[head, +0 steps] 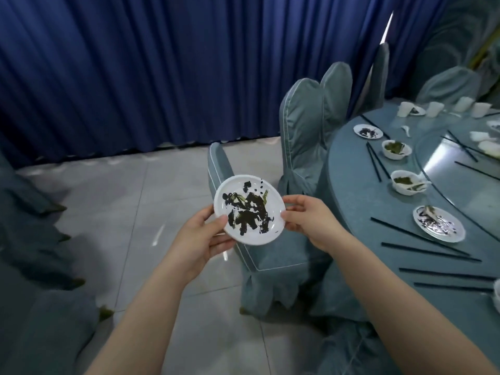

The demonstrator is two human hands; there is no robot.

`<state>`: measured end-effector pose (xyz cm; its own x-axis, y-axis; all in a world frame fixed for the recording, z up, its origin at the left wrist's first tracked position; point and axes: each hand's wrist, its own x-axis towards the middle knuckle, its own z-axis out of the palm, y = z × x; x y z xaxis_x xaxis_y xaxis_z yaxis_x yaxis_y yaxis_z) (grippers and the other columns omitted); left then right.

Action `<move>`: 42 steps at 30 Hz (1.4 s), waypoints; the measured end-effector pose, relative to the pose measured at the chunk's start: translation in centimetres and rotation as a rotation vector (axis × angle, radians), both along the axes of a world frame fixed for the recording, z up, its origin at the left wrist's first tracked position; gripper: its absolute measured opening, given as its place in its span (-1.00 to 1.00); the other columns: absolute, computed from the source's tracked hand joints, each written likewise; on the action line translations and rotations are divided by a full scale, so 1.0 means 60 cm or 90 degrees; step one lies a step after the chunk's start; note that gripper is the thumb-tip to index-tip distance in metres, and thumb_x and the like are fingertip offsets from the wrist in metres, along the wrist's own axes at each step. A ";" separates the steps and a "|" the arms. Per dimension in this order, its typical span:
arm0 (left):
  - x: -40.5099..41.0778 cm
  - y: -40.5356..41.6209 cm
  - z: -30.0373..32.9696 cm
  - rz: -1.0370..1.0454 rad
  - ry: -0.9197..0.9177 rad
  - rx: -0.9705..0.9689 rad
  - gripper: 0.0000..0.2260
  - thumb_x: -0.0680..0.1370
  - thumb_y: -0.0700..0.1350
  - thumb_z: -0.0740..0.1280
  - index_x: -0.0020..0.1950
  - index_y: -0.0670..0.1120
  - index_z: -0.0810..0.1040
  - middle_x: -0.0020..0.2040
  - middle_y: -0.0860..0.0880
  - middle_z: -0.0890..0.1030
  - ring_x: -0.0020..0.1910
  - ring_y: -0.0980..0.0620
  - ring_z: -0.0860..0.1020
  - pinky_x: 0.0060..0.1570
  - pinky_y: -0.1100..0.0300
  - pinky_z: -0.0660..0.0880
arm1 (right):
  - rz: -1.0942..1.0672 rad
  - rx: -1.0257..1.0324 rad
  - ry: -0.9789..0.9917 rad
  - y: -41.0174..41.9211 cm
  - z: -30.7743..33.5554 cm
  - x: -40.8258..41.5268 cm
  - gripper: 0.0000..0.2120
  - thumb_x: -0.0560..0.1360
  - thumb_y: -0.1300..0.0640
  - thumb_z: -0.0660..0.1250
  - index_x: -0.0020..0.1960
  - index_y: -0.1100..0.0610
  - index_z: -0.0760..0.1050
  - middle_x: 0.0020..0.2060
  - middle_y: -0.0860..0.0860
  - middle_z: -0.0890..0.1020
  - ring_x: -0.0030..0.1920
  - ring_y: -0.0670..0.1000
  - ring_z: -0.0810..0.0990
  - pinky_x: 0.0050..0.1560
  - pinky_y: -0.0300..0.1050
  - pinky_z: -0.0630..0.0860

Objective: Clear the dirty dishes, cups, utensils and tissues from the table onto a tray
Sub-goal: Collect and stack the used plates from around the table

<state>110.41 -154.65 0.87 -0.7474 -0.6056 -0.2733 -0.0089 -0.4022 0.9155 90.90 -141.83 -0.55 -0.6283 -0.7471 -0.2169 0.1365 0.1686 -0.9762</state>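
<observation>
A white plate [249, 209] smeared with dark sauce and green scraps is held in the air over a chair, away from the table. My left hand [200, 239] grips its left rim and my right hand [311, 220] pinches its right rim. On the round table [351, 185] at the right lie another dirty plate [438, 224], two bowls with greens [408, 182] [396, 149], a further smeared plate [368, 131], several black chopsticks [430, 251] and white cups [435, 108] at the far edge. No tray is in view.
Chairs in grey-blue covers [303, 125] [267, 255] ring the table's left side, one directly below the held plate. A blue curtain [135, 71] closes the back. Grey tiled floor [108, 212] lies at left. More covered chairs [32, 253] stand at the left edge.
</observation>
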 end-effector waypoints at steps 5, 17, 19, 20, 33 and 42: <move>-0.075 -0.049 -0.020 -0.022 0.011 0.082 -0.80 0.58 -0.20 0.25 0.19 -0.04 0.50 -0.07 -0.08 0.71 -0.16 -0.02 0.69 -0.28 0.22 0.59 | -0.124 -0.005 -0.070 -0.001 -0.002 -0.046 -0.89 0.52 0.32 0.31 0.03 0.21 0.54 -0.27 0.09 0.69 -0.34 -0.04 0.65 -0.28 -0.22 0.59; -0.296 -0.117 -0.038 -0.201 0.015 0.182 -0.86 0.61 -0.18 0.21 0.10 -0.06 0.54 -0.15 -0.09 0.71 -0.22 0.02 0.69 -0.33 0.26 0.59 | -0.469 0.040 -0.079 0.126 -0.023 -0.114 -0.89 0.53 0.26 0.29 0.04 0.16 0.55 -0.12 0.11 0.70 -0.13 0.07 0.66 0.00 -0.07 0.55; -0.325 -0.123 -0.042 -0.220 0.017 0.192 -0.86 0.61 -0.18 0.20 0.10 -0.06 0.53 -0.17 -0.08 0.71 -0.22 0.04 0.69 -0.31 0.25 0.60 | -0.525 0.044 -0.089 0.146 -0.038 -0.116 -0.90 0.54 0.25 0.29 0.03 0.15 0.55 -0.13 0.09 0.70 -0.13 0.07 0.66 -0.01 -0.08 0.54; -0.338 -0.126 -0.044 -0.227 0.017 0.193 -0.85 0.61 -0.17 0.20 0.11 -0.05 0.53 -0.16 -0.07 0.71 -0.22 0.04 0.68 -0.30 0.25 0.60 | -0.549 0.046 -0.097 0.156 -0.046 -0.118 -0.90 0.54 0.25 0.30 0.03 0.16 0.55 -0.12 0.10 0.70 -0.14 0.07 0.66 -0.05 -0.10 0.54; -0.545 -0.133 -0.100 -0.199 -0.036 0.188 -0.85 0.60 -0.16 0.21 0.10 -0.02 0.54 -0.13 -0.06 0.71 -0.18 0.04 0.69 -0.31 0.24 0.60 | -0.677 0.275 -0.020 0.276 -0.172 -0.332 -0.85 0.46 0.24 0.36 0.01 0.14 0.63 -0.22 0.00 0.67 -0.23 -0.05 0.59 -0.15 -0.16 0.51; -0.714 -0.096 -0.118 -0.160 -0.093 0.176 -0.87 0.60 -0.14 0.23 0.07 -0.01 0.55 -0.10 -0.04 0.71 -0.12 0.04 0.67 -0.23 0.23 0.62 | -0.618 0.502 0.103 0.339 -0.243 -0.543 -0.75 0.44 0.21 0.33 0.09 0.07 0.61 0.02 0.00 0.66 0.00 0.05 0.59 0.01 -0.12 0.46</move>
